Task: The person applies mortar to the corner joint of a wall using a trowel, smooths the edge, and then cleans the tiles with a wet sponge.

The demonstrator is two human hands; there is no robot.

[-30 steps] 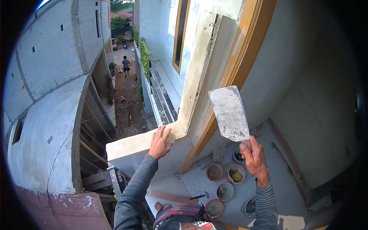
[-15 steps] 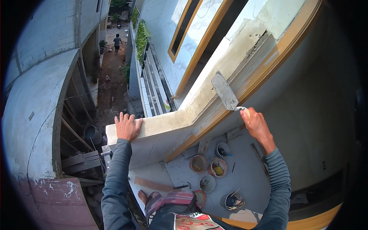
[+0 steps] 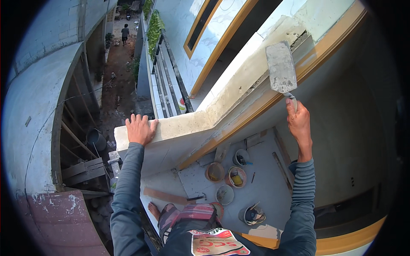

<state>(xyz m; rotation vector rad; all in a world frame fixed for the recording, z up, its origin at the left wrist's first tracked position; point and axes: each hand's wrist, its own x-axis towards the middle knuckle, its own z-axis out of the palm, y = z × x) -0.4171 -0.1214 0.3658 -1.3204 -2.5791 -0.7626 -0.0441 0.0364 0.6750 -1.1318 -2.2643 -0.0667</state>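
In my right hand (image 3: 300, 128) is a trowel (image 3: 281, 68), its handle gripped in closed fingers. The broad grey blade points up and away, over the far part of the rough wall ledge (image 3: 230, 91). From this view I cannot tell whether the blade touches the ledge. My left hand (image 3: 142, 129) rests flat on the near left end of the pale plastered ledge, fingers spread over its top. A jagged, crumbly edge (image 3: 299, 38) shows at the ledge's far end, beside the orange-brown trim (image 3: 329, 53).
Below on the tiled floor stand several buckets (image 3: 225, 194), with a hammer (image 3: 196, 198) near my bare foot (image 3: 153, 210). Beyond the ledge's left end is a drop to a dirt alley (image 3: 117, 64), where a person (image 3: 124, 34) walks. A slatted dark railing (image 3: 168, 81) runs along the balcony.
My right hand has moved the trowel up and to the right along the ledge, turning the blade more upright. My left hand stays on the ledge. The view has shifted slightly.
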